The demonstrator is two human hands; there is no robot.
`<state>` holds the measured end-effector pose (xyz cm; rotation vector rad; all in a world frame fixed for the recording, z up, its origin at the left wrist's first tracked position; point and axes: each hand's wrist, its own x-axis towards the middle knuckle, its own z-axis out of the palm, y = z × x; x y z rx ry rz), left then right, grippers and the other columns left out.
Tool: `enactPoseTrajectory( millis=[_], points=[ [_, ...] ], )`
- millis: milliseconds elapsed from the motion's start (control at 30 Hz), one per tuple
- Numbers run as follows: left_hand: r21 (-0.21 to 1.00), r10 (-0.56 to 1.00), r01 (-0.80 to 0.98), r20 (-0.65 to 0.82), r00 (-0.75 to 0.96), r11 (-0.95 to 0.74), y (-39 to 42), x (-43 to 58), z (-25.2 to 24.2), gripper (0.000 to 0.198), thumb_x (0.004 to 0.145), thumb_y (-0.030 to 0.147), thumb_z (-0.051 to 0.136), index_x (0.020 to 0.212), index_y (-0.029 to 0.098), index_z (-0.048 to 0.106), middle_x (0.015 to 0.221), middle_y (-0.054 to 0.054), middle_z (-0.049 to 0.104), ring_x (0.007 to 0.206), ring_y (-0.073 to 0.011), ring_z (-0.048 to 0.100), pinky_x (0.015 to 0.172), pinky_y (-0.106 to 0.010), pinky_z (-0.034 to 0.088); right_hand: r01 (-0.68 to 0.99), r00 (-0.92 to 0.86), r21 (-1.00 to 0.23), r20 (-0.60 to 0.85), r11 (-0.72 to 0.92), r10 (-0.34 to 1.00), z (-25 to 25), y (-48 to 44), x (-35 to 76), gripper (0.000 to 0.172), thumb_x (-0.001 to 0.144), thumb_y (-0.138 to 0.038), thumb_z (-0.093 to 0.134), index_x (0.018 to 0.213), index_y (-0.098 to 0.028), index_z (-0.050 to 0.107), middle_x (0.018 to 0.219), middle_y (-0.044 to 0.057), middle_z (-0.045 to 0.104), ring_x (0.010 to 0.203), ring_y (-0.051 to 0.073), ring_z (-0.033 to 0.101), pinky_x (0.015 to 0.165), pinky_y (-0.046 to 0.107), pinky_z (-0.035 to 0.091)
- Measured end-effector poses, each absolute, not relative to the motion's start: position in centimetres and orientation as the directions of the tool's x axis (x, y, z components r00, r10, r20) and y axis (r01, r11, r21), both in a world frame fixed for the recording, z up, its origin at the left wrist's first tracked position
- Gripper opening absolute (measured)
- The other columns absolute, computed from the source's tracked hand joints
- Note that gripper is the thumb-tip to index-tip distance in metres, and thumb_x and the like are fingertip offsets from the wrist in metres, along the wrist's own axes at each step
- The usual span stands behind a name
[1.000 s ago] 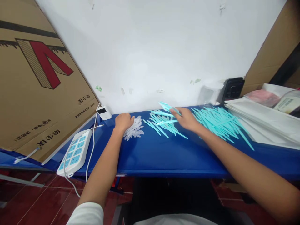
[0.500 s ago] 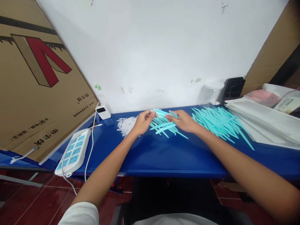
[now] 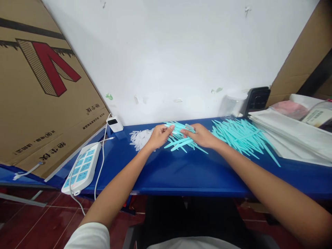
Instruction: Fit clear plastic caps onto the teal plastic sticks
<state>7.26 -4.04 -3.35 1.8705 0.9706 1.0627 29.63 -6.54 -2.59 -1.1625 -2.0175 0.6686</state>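
Over the middle pile of slim teal plastic sticks (image 3: 177, 144), both my hands are close together. My left hand (image 3: 159, 136) is closed, with thumb and fingertips pinching one end of a teal stick. The other end lies by my right hand (image 3: 199, 135), whose thumb and fingers are closed on it too. A pale translucent piece (image 3: 190, 128) shows at the right fingers; I cannot tell whether it is joined to the stick. Left of the left hand lies a heap of small clear plastic pieces (image 3: 139, 139), partly hidden by the hand. Exact fingertip contact is blurred.
A larger pile of teal sticks (image 3: 238, 136) lies to the right, beside stacked white sheets (image 3: 287, 138). A clear jar (image 3: 234, 103) and a black object (image 3: 256, 102) stand behind. On the left are a power strip (image 3: 82, 169), a small white device (image 3: 114, 124) and a cardboard box (image 3: 52, 114).
Both hands stay over the middle pile with little movement. The translucent piece at the right fingers has tilted slightly, and a stick at the pile's front has shifted a little.
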Motion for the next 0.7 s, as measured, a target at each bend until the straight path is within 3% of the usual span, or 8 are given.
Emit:
enactPoseTrajectory(
  millis=[133,200,267,367,433,500,600,700],
  points=[
    [0.911,0.893,0.180,0.298,0.338,-0.372,-2.9,6.0,-3.1,0.059,0.088,0.074,0.056,0.069,0.019,0.056,0.046,0.006,0.038,0.039,-0.0083,0.034,0.042,-0.024,0.029,0.544,-0.322,-0.705,0.327,0.456,0.889,-2.2,-6.2,30.9,0.062,0.090,-0.073,0.051,0.072,-0.017,0.069,0.054,-0.003,0.042,0.056,0.014,0.040,0.057,0.028,0.030],
    [0.916,0.916,0.157,0.330,0.229,-0.370,-1.9,4.1,-2.3,0.059,0.088,0.077,0.053,0.069,0.021,0.051,0.047,0.007,0.035,0.038,-0.0090,0.033,0.042,-0.025,0.030,0.583,-0.256,-0.696,0.332,0.419,0.908,-1.9,-5.7,32.4,0.062,0.090,-0.073,0.052,0.073,-0.016,0.070,0.054,-0.002,0.044,0.056,0.014,0.042,0.057,0.028,0.031],
    [0.866,0.902,0.254,0.424,0.082,-0.430,-0.8,1.7,-1.3,0.058,0.091,0.075,0.046,0.069,0.022,0.049,0.048,0.006,0.035,0.040,-0.0104,0.036,0.045,-0.026,0.033,0.613,-0.167,-0.704,0.327,0.358,0.930,-1.6,-5.1,34.0,0.061,0.089,-0.073,0.053,0.075,-0.016,0.070,0.054,-0.001,0.045,0.054,0.015,0.044,0.056,0.029,0.032],
    [0.572,0.827,0.714,0.563,0.017,-0.404,0.2,-1.7,-0.4,0.055,0.096,0.065,0.043,0.066,0.020,0.054,0.057,-0.003,0.052,0.057,-0.0156,0.052,0.058,-0.027,0.039,0.622,-0.082,-0.720,0.330,0.307,0.941,-1.6,-4.2,35.7,0.059,0.090,-0.072,0.053,0.078,-0.016,0.070,0.054,-0.001,0.047,0.052,0.016,0.048,0.056,0.029,0.036],
    [0.311,0.861,0.918,0.504,0.059,-0.246,0.3,-3.0,-0.6,0.050,0.096,0.059,0.047,0.069,0.019,0.062,0.068,-0.009,0.063,0.070,-0.0211,0.060,0.066,-0.030,0.040,0.620,-0.059,-0.722,0.349,0.308,0.935,-1.7,-3.9,36.0,0.058,0.091,-0.071,0.052,0.079,-0.016,0.069,0.056,0.000,0.050,0.053,0.016,0.052,0.056,0.029,0.038],
    [0.124,0.919,0.984,0.387,0.072,-0.129,0.2,-3.3,-1.1,0.048,0.095,0.058,0.049,0.075,0.018,0.068,0.079,-0.014,0.070,0.078,-0.0261,0.064,0.069,-0.033,0.041,0.615,-0.044,-0.722,0.370,0.317,0.928,-2.0,-3.8,35.7,0.058,0.092,-0.070,0.050,0.079,-0.017,0.069,0.057,0.000,0.052,0.054,0.016,0.053,0.057,0.029,0.039],
    [0.029,0.952,0.998,0.303,0.051,-0.062,-0.1,-3.0,-1.7,0.057,0.093,0.067,0.048,0.082,0.017,0.073,0.086,-0.018,0.072,0.083,-0.0300,0.066,0.073,-0.035,0.044,0.608,-0.024,-0.728,0.381,0.317,0.924,-2.3,-3.8,35.1,0.059,0.092,-0.070,0.050,0.079,-0.016,0.068,0.056,0.000,0.053,0.054,0.016,0.052,0.056,0.029,0.039],
    [0.047,0.937,0.999,0.349,0.002,-0.020,-0.3,-2.4,-1.4,0.064,0.093,0.072,0.044,0.089,0.016,0.074,0.092,-0.019,0.073,0.089,-0.0317,0.066,0.077,-0.036,0.045,0.606,-0.016,-0.732,0.379,0.311,0.925,-2.6,-3.9,34.6,0.058,0.092,-0.070,0.051,0.081,-0.015,0.069,0.055,0.000,0.053,0.053,0.016,0.052,0.056,0.029,0.039]
  ],
)
